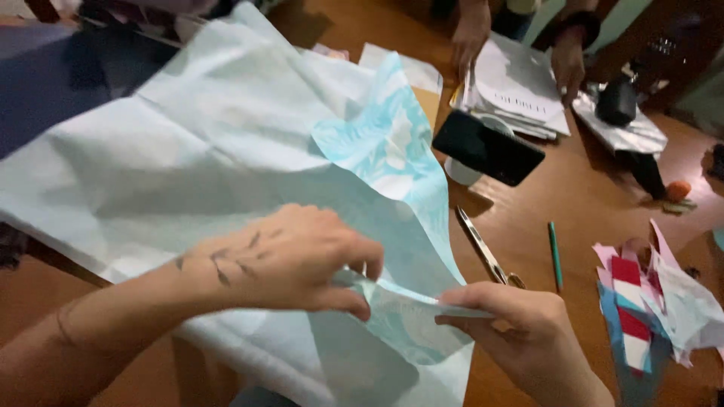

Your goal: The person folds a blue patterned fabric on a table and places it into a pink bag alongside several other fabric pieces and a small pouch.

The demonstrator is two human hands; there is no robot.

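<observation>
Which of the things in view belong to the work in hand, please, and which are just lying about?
In hand:
- left hand
- right hand
- light blue patterned paper sheet

Lying about:
- scissors
- green pencil
- paper scraps
- black phone
- another person's stack of papers

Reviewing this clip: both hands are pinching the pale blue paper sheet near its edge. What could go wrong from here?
1. The left hand and right hand pinch the thin pale blue patterned paper sheet close together; pulling apart could tear it crookedly.
2. The metal scissors lie beside the sheet's edge and could be swept along the brown wooden table.
3. The black phone looks propped up; a shifting sheet might topple it.
</observation>
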